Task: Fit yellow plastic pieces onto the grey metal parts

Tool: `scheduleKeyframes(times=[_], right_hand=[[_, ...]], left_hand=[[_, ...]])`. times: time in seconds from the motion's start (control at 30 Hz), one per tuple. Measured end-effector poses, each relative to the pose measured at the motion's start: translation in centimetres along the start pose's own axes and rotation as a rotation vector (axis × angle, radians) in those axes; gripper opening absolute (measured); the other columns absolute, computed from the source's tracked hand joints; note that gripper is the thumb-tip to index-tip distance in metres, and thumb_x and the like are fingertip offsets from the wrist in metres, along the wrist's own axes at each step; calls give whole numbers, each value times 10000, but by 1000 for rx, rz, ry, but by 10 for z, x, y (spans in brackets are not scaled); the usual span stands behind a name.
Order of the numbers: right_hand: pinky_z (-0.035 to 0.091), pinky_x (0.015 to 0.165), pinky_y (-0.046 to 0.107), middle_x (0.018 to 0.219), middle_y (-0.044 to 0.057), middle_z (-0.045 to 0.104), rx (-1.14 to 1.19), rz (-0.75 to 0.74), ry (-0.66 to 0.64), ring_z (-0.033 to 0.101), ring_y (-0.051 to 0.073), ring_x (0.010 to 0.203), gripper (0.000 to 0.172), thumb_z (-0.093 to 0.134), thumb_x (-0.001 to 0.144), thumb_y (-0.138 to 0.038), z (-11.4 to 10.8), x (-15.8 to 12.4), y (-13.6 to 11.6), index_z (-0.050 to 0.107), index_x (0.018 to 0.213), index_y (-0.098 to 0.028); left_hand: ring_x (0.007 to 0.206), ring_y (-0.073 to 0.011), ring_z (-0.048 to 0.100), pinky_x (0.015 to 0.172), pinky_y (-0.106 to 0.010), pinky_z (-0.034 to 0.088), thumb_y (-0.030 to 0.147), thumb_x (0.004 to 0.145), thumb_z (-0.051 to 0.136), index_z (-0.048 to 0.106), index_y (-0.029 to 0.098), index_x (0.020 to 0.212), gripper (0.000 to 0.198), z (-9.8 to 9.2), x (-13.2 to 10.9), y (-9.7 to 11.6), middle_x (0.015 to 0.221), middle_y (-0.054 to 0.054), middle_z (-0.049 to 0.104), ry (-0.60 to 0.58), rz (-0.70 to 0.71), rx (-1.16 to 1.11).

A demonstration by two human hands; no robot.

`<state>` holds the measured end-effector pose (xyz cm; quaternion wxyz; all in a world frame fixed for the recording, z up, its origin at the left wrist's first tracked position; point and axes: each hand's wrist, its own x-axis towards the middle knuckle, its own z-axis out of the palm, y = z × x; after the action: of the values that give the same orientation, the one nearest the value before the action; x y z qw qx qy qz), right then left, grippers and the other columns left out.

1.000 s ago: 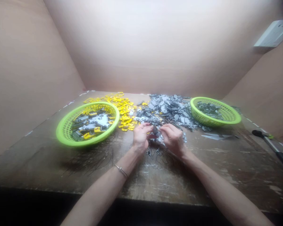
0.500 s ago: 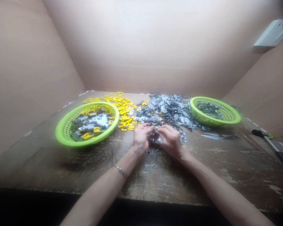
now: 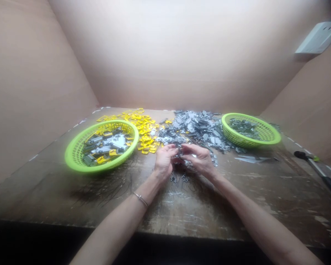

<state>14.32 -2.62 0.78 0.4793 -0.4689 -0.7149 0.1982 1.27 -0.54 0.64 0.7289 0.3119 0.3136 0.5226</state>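
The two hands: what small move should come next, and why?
Perhaps steady the left hand and bring the right hand closer: their fingers nearly meet before the grey parts heap, and whatever lies between is too blurred to identify.

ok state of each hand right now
Left hand: curled, seemingly holding a small dark part, blurred.
Right hand: half-curled beside it; whether gripping cannot be told.
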Motion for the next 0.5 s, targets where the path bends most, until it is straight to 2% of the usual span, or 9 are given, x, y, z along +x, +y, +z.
scheduleKeyframes(times=[0.07, 0.13, 0.27, 0.5], right_hand=[[428, 670, 264, 806, 24, 575, -58, -17, -31, 530, 139, 725, 305, 576, 653, -232, -1, 1, 2, 576, 957, -208], [418, 655, 260, 773, 27, 551, -157, -72, -56, 509, 139, 709, 281, 570, 657, -237, -1, 2, 4, 592, 935, -206], [399, 611, 254, 735, 41, 500, -336, -124, -25, 466, 142, 678, 278, 545, 676, -259, 4, -1, 5, 591, 941, -189], [373, 553, 223, 631, 26, 454, -448, -93, -35, 428, 120, 588, 255, 468, 729, -250, 17, -6, 2, 591, 927, -146]], left_hand=[[495, -108, 510, 433, -247, 417, 187, 574, 603, 490, 112, 772, 241, 1, 0, -1, 647, -27, 555, -19, -15, 19], [482, -101, 501, 429, -237, 406, 186, 576, 597, 504, 103, 761, 222, 1, 0, -3, 647, -33, 557, -23, -19, 32], [505, -85, 498, 467, -211, 392, 153, 571, 589, 526, 92, 707, 161, 3, -1, -5, 639, -34, 561, -27, -10, 13], [519, -73, 509, 498, -176, 376, 71, 517, 585, 533, 80, 657, 149, 9, -5, -7, 572, -15, 558, 83, 52, -6]])
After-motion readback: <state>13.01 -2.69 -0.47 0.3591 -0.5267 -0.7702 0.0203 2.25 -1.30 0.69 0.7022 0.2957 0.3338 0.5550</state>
